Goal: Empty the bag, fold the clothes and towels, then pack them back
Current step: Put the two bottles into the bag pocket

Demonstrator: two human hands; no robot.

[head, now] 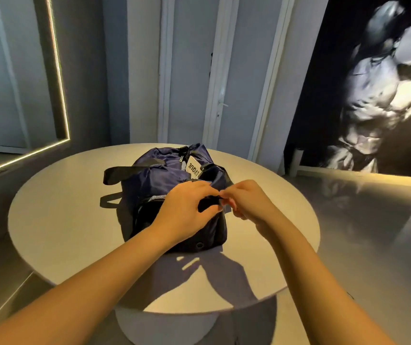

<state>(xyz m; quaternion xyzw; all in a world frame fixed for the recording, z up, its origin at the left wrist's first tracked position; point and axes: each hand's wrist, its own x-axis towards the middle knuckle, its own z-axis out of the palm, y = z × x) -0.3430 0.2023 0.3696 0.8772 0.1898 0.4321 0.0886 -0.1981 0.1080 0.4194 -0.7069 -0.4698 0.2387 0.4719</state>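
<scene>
Both hands meet on top of the near end of the bag (164, 175). The left hand (187, 207) lies over the fabric with its fingers curled down, thumb and forefinger closed on a black tab (209, 204). The right hand (246, 202), just beside it, pinches the other end of that tab with bunched fingertips; whether a zip pull is part of it cannot be told. The navy bag sits about the middle of the round table (62, 220), its length running from the near edge towards the far edge. It looks full, its top closed. A black carry strap (117, 174) loops out towards the left edge, and a white label (194, 168) stands up near the bag's far end. Beyond the table are a light-framed mirror (60, 70), a pale door (192, 70) and a dark wall picture (373, 83).
</scene>
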